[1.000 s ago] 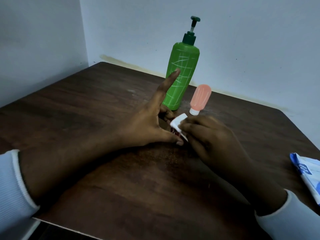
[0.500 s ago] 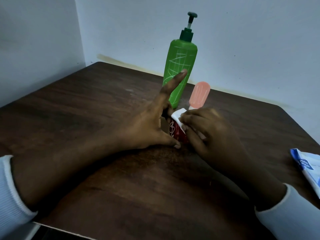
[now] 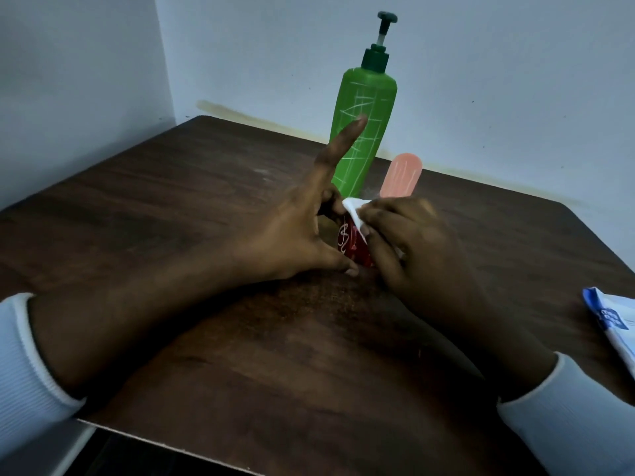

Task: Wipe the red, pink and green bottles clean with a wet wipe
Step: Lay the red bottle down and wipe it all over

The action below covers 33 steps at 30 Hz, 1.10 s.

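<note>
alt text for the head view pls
On a dark wooden table, the left hand holds a small red bottle while the right hand presses a white wet wipe to it. A tall green pump bottle and a pink bottle stand behind; a blue-and-white packet lies at right.

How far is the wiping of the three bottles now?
Done: nothing fully, it seems. In hand: the left hand grips the red bottle while the right hand presses the wipe on it; white marks remain. To do: the scribbled green bottle and the pink bottle.
</note>
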Motion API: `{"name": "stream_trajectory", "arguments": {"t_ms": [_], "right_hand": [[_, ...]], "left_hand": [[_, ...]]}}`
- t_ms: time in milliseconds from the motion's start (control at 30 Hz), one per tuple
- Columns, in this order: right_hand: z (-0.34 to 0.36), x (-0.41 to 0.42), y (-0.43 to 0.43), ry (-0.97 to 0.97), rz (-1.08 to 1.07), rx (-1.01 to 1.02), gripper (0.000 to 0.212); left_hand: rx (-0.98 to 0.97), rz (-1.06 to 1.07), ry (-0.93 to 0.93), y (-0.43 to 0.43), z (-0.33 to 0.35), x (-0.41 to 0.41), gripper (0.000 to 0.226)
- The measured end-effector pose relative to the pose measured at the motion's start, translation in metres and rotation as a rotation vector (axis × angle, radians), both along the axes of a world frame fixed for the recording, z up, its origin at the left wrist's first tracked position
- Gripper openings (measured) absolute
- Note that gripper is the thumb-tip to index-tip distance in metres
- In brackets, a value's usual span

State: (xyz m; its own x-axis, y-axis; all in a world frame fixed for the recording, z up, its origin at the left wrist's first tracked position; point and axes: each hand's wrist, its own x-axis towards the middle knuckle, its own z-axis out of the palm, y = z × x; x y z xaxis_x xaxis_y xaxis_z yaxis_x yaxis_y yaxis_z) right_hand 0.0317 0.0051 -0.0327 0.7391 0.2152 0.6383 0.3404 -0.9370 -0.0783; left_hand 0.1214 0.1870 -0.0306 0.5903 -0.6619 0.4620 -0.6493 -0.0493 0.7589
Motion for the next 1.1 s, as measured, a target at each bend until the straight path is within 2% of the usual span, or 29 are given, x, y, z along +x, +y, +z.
{"name": "stream_trajectory", "arguments": {"t_ms": [233, 467, 667, 867, 1000, 1100], "right_hand": [[0.001, -0.014, -0.003, 0.071, 0.124, -0.068, 0.016], [0.002, -0.018, -0.01, 0.157, 0.15, -0.093, 0.012], [-0.003, -0.009, -0.007, 0.048, 0.075, -0.095, 0.017], [0.001, -0.016, -0.01, 0.149, 0.126, 0.044, 0.019], [-0.001, -0.012, -0.012, 0.077, 0.117, -0.044, 0.022], [-0.001, -0.012, -0.009, 0.019, 0.077, -0.08, 0.026]], "left_hand": [[0.032, 0.021, 0.017, 0.004, 0.001, -0.001, 0.145], [0.112, 0.053, 0.023, 0.006, 0.0, 0.001, 0.14], [0.066, 0.06, 0.019, 0.005, 0.001, 0.002, 0.146], [0.051, 0.063, 0.036, 0.004, 0.001, 0.005, 0.142], [0.009, 0.011, 0.055, 0.003, -0.003, 0.007, 0.144], [0.027, -0.015, -0.011, 0.001, -0.007, 0.004, 0.145]]}}
